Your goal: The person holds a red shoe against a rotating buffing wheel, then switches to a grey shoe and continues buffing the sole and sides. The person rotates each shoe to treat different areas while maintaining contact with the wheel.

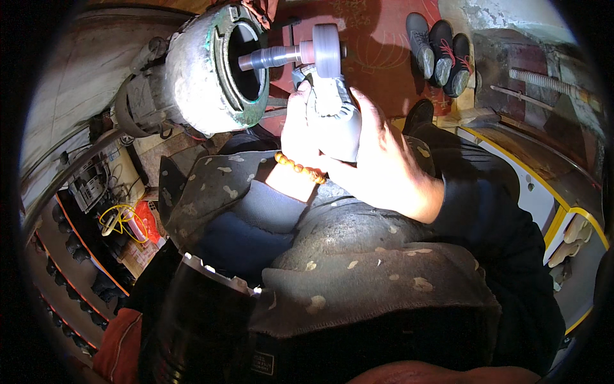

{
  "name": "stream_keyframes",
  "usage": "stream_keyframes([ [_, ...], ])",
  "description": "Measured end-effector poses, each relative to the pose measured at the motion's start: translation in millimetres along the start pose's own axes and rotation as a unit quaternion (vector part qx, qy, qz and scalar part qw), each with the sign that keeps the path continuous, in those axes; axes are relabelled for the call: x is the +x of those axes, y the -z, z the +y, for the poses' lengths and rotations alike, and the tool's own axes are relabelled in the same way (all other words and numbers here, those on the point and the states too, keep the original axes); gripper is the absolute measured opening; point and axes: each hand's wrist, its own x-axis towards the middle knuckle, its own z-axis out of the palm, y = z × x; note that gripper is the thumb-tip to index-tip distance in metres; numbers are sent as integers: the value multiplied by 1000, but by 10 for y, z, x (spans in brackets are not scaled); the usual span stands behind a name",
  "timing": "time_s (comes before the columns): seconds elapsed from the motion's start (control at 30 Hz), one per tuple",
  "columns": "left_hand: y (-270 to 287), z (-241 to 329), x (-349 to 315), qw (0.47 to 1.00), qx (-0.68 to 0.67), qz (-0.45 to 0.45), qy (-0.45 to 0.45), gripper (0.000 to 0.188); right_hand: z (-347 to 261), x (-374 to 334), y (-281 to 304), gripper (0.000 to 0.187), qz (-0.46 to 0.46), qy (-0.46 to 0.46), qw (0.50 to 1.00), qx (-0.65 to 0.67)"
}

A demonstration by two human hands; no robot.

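Between my two hands is a pale grey shoe upper (335,131), glaring in the light, with a gathered, pleated edge at its far end. My left hand (299,125), a beaded bracelet at the wrist, is closed around its left side. From the right, my right hand (390,163) grips the other side, the thumb along it. The far end of the upper meets the lower part of a grey, motion-blurred round wheel (327,51). That wheel sits on a metal shaft (275,57) coming out of a worn round machine housing (208,70).
Several dark shoes (441,52) stand at the far right. A dark spotted apron (384,275) covers my lap. At left are a red bag (148,221), a yellow cord (115,221) and racks holding dark items. A yellow-edged cabinet (543,192) stands at right, near a ribbed hose (550,82).
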Motion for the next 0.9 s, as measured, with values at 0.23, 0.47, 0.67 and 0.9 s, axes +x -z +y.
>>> stream_keyframes([
  [0.23, -33, 27, -34, 999, -24, -30, 16, 47, 62, 119, -13, 109, -7, 3, 998, -69],
  [0.47, -67, 11, -141, 996, -57, -63, 37, 46, 50, 73, -3, 110, -28, -1, 996, -80],
  [0.67, -33, -7, -128, 983, -118, -127, 68, 46, 52, -56, 21, 109, 24, 82, 993, -87],
  [0.9, -62, 213, 191, 997, 5, -57, 52, 44, 132, 220, 15, 106, -11, -14, 996, -84],
])
